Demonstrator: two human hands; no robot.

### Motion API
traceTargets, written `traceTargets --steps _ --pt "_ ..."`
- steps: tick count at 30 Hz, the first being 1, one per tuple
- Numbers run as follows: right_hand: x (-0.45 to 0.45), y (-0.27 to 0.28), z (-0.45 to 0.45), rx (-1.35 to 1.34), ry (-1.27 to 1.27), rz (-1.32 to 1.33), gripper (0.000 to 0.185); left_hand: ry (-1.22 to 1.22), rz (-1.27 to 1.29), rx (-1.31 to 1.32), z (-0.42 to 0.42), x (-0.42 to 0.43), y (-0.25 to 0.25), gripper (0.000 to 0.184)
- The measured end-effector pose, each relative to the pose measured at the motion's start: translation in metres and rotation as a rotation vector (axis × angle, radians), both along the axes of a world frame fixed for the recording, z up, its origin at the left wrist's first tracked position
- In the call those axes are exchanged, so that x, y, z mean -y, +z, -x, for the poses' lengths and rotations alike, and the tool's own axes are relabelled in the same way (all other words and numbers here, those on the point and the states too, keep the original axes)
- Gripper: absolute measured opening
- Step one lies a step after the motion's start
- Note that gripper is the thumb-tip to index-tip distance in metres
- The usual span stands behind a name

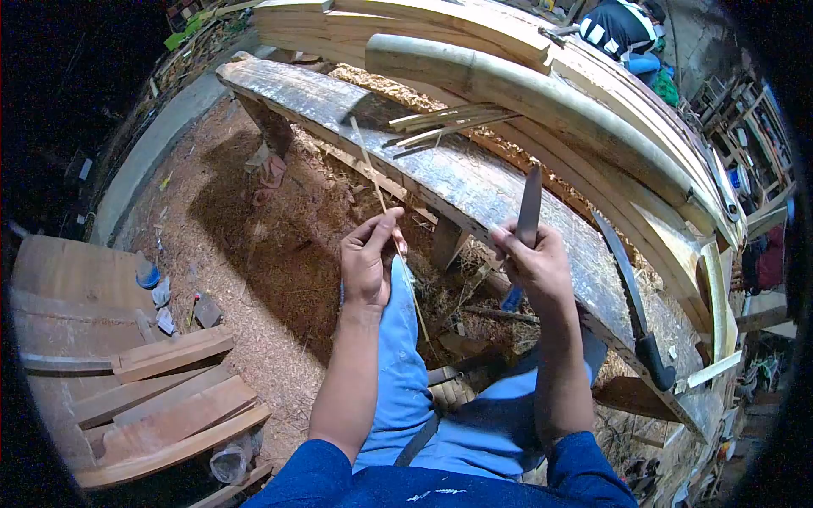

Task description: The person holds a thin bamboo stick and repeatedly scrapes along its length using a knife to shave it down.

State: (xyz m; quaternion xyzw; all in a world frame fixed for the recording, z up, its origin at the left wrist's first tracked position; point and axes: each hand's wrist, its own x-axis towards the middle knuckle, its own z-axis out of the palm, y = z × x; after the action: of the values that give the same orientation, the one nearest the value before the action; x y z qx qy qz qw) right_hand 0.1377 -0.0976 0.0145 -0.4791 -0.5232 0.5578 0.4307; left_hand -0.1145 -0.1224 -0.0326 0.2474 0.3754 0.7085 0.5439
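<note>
A thin, pale, straw-coloured strip of split bamboo [367, 161] is pinched between the thumb and fingers of the left hand [368, 258] at the centre of the frame, slanting from the edge of the surface in the upper middle down past the light blue trousers [398, 326]. A knife with a broad, dark metal blade [530, 207] is gripped in the right hand [538, 258], right of centre, its tip pointed towards the top of the frame; the strip and the blade are held apart. Behind both hands, a long, weathered wooden plank surface [483, 182] is seen running from the upper left to the lower right. On it, a small bunch of narrow, pale strips [457, 116] is laid in the upper middle, and a long, dark-bladed tool with a black handle [654, 360] is rested at the right. Beyond it, a thick, smooth, tan bamboo pole [542, 95] is stretched across the upper right. At the lower left, reddish-brown wooden boards [178, 421] are piled, and the brown floor [246, 309] beside them is strewn with shavings. In the upper right corner, a person in a dark top with white patches [620, 27] is partly seen.
</note>
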Motion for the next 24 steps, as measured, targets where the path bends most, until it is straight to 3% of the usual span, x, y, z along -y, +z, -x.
traceTargets --steps 1,3,11,19,24 --pt "0.000 0.001 0.004 0.004 -0.011 0.006 0.028 -0.011 0.006 0.004 -0.002 0.002 0.002 0.020" --pt "0.001 0.002 0.006 -0.001 -0.056 0.018 0.029 -0.162 0.092 -0.250 -0.006 0.007 0.009 0.020" --pt "0.006 -0.002 0.025 -0.093 -0.033 0.122 0.035 -0.429 0.044 -0.525 -0.028 0.016 0.025 0.018" --pt "0.006 0.000 0.023 -0.167 -0.065 0.095 0.025 -0.564 0.048 -0.528 -0.030 0.015 0.018 0.016" --pt "0.003 -0.002 0.016 -0.288 -0.247 -0.036 0.026 -0.549 0.022 -0.566 -0.030 0.014 0.018 0.018"
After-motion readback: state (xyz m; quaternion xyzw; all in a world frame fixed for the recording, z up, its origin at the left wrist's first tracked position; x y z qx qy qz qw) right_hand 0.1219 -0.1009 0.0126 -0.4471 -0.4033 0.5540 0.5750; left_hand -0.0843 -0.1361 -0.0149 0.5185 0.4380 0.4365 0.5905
